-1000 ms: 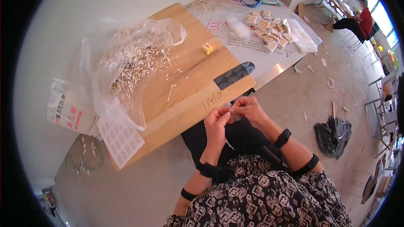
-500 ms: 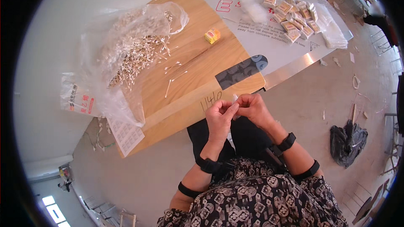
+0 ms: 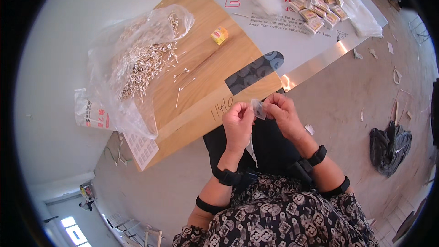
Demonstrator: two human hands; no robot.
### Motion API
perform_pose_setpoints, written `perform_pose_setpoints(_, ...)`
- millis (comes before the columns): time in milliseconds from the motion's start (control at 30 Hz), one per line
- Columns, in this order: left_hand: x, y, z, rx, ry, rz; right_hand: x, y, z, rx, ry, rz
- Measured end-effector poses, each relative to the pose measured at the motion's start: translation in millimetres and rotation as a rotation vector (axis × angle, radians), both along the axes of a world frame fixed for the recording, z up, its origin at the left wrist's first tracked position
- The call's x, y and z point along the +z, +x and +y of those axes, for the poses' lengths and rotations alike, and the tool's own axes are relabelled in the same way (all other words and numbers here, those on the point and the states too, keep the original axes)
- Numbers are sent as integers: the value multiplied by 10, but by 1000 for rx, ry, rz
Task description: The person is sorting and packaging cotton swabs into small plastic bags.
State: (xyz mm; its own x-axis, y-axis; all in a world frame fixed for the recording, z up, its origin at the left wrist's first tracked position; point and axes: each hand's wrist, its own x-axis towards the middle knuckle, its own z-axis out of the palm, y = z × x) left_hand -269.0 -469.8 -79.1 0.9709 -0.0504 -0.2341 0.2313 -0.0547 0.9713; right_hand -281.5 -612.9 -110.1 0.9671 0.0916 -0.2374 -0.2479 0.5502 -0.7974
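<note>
Between my two hands, just off the table's near edge, a small clear plastic bag [image 3: 258, 109] is stretched out. My left hand [image 3: 238, 121] pinches one side of it, and my right hand [image 3: 284, 113] pinches the other. What the bag holds, if anything, I cannot make out. On the wooden tabletop [image 3: 201, 68] beyond lie a few loose cotton swabs [image 3: 184, 90]. A small yellow and orange box [image 3: 219, 35] sits farther back. To the left, a large open plastic bag [image 3: 98, 71] spills a heap of cotton swabs [image 3: 145, 71].
At the far right, a pile of small packed boxes [image 3: 315, 4] lies on a grey printed sheet [image 3: 274, 32], beside a stack of clear bags [image 3: 361, 16]. A label sheet [image 3: 141, 150] hangs at the table's left corner. A black bag [image 3: 389, 148] lies on the floor.
My hands have drawn slightly apart, so the small clear bag between them now shows spread out. The whole view has shifted a little.
</note>
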Motion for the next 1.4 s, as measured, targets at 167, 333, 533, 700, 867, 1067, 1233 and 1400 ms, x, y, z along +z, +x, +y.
perform_pose_setpoints(167,52,2,-93,-43,398,-327,205,-36,42,-162,-974,-427)
perform_pose_setpoints(333,-13,78,-53,-88,503,-568,167,35,36,-247,-1214,-773)
perform_pose_setpoints(533,-135,152,-50,-125,440,-508,162,6,-47,-208,-1411,-935)
perform_pose_setpoints(700,-119,196,-201,-44,67,-217,78,28,-162,-338,-1428,-897)
perform_pose_setpoints(867,-36,294,-336,-192,376,-426,36,63,-259,-416,-1386,-823)
perform_pose_setpoints(1067,-68,332,-483,-224,500,-731,54,104,-289,-452,-1428,-532)
perform_pose_setpoints(1233,-72,414,-478,-187,425,-660,10,96,-347,-281,-1256,-133)
perform_pose_setpoints(1400,-91,632,-562,-239,521,-763,-151,239,-349,-370,-564,158)
